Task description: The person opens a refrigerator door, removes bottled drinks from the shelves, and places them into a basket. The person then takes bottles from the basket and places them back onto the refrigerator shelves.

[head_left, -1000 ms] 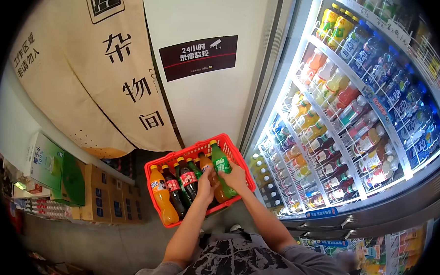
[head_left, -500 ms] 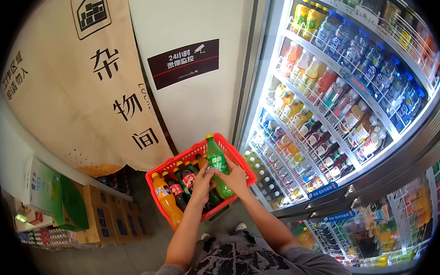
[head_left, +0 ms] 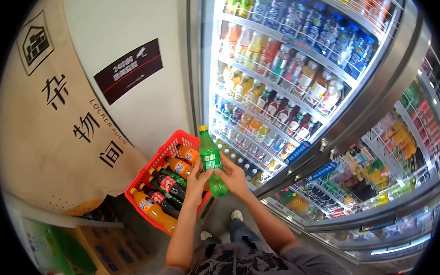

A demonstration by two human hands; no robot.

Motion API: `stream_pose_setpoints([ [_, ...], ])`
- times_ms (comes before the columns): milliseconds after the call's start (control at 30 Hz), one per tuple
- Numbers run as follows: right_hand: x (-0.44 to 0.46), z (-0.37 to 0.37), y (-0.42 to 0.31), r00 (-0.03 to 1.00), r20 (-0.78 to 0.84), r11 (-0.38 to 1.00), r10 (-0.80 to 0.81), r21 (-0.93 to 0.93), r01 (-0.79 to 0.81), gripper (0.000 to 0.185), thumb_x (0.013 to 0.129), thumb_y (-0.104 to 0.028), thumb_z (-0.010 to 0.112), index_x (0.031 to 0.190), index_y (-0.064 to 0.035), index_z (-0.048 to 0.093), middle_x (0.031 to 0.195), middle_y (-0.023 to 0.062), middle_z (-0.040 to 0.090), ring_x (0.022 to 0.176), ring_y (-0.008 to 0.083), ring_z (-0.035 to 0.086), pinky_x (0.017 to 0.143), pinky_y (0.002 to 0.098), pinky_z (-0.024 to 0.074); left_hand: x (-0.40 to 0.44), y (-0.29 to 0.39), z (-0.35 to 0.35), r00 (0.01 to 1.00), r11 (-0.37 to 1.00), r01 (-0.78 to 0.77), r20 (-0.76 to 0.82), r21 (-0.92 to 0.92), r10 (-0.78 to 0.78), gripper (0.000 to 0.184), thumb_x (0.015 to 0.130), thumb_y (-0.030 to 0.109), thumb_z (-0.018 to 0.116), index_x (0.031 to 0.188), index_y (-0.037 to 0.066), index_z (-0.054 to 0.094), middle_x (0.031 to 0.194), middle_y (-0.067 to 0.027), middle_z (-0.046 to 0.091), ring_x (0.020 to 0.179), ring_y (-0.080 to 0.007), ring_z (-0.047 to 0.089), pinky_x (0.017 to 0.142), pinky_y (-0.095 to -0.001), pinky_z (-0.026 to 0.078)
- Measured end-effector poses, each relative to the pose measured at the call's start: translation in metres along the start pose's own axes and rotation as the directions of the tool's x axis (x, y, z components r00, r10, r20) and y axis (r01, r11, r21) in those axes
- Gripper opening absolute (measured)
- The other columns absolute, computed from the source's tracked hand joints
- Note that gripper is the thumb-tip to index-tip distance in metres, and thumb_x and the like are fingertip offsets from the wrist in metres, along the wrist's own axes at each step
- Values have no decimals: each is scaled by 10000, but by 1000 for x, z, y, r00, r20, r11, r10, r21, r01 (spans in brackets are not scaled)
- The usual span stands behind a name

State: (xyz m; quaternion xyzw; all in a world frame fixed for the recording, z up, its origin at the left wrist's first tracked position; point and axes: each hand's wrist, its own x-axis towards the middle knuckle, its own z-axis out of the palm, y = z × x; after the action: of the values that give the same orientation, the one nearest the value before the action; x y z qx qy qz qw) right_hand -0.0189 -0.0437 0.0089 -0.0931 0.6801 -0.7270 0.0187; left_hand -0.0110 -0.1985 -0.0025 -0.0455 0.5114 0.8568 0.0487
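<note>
A green soda bottle (head_left: 208,148) with a yellow cap and a green-and-white label stands nearly upright between my hands, tilted slightly. My left hand (head_left: 195,184) grips it from the left and my right hand (head_left: 234,178) from the right, thumbs close together on the label. Just left of it is a red plastic basket (head_left: 138,179). Several bottles lie inside: an orange soda bottle (head_left: 153,209) along the front-left side, dark cola bottles (head_left: 171,186) in the middle, and more orange bottles (head_left: 186,153) at the far end. My hands partly cover the basket's right side.
A lit drinks fridge (head_left: 277,66) with several shelves of bottles fills the right. More glass-fronted fridges (head_left: 375,169) continue beyond it. A beige curtain (head_left: 58,130) hangs at left beside a white wall panel (head_left: 137,16). Cardboard boxes (head_left: 109,250) stand at lower left.
The view has swung right, showing more fridge. The green bottle has come up and right, from over the basket to its right edge, still in both hands. More orange bottles show in the basket.
</note>
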Motion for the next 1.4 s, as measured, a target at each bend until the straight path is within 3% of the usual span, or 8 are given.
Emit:
stream_pose_setpoints([
  [333, -62, -92, -5, 959, -271, 991, -77, 81, 102, 581, 975, -84, 592, 1493, 6, 345, 1460, 168, 464, 1309, 207, 486, 1064, 318, 413, -5, -36, 99, 943, 993, 64, 319, 101, -93, 760, 888, 24, 679, 1538, 64, 287, 1424, -107, 469, 1212, -177, 522, 995, -306, 447],
  [600, -108, -187, -25, 901, -409, 989, -146, -70, 129, 572, 979, -14, 538, 1510, -14, 324, 1490, 131, 438, 1342, 186, 441, 1086, 301, 375, -3, -77, 201, 867, 985, 36, 485, 168, -115, 798, 880, 36, 697, 1548, 69, 261, 1473, -113, 433, 1185, -173, 533, 977, -310, 455],
  [867, -153, -255, -38, 830, -512, 931, -222, -365, 24, 590, 939, -138, 634, 1478, -65, 408, 1288, 206, 615, 1148, 222, 624, 937, 330, 485, -2, -122, 260, 790, 977, 125, 578, 174, -204, 796, 870, 11, 701, 1540, 55, 273, 1372, -121, 538, 1189, -186, 547, 995, -325, 448],
  [933, -154, -266, -41, 718, -474, 723, -510, -688, 59, 501, 910, -108, 653, 1392, -66, 524, 1233, 148, 657, 1090, 198, 644, 883, 311, 509, -1, -128, 265, 786, 984, 118, 593, 136, -176, 788, 870, 5, 699, 1536, 53, 280, 1343, -117, 563, 1171, -181, 560, 986, -323, 455],
  [967, -153, -265, -50, 658, -586, 786, -474, -618, 17, 403, 897, -144, 670, 1278, -33, 601, 1153, 152, 669, 1029, 286, 656, 853, 332, 513, 0, -128, 266, 794, 987, 117, 587, 109, -159, 779, 870, 1, 697, 1532, 51, 289, 1327, -114, 574, 1150, -177, 573, 976, -321, 463],
  [1067, -145, -278, -51, 471, -697, 779, -541, -626, -31, 410, 877, -176, 707, 1239, -19, 599, 1103, 163, 670, 986, 269, 659, 827, 339, 512, 9, -128, 266, 796, 994, 95, 595, 59, -111, 760, 868, -10, 691, 1522, 47, 309, 1285, -110, 602, 1112, -170, 597, 954, -316, 481],
  [1300, -99, -281, -42, 435, -840, 862, -324, -452, -231, 692, 749, -340, 846, 1216, 29, 494, 941, 133, 692, 862, 284, 669, 783, 359, 518, 27, -109, 258, 772, 989, 124, 620, 74, -144, 766, 861, -17, 688, 1522, 43, 305, 1330, -121, 572, 1143, -179, 585, 973, -318, 473],
  [1400, -81, -275, -35, 383, -851, 866, -359, -457, -204, 562, 739, -355, 851, 1024, 4, 527, 748, 101, 621, 675, 267, 619, 637, 362, 495, 33, -110, 252, 768, 989, 135, 624, 61, -144, 781, 857, -19, 692, 1526, 41, 294, 1350, -128, 557, 1163, -182, 575, 978, -317, 470],
])
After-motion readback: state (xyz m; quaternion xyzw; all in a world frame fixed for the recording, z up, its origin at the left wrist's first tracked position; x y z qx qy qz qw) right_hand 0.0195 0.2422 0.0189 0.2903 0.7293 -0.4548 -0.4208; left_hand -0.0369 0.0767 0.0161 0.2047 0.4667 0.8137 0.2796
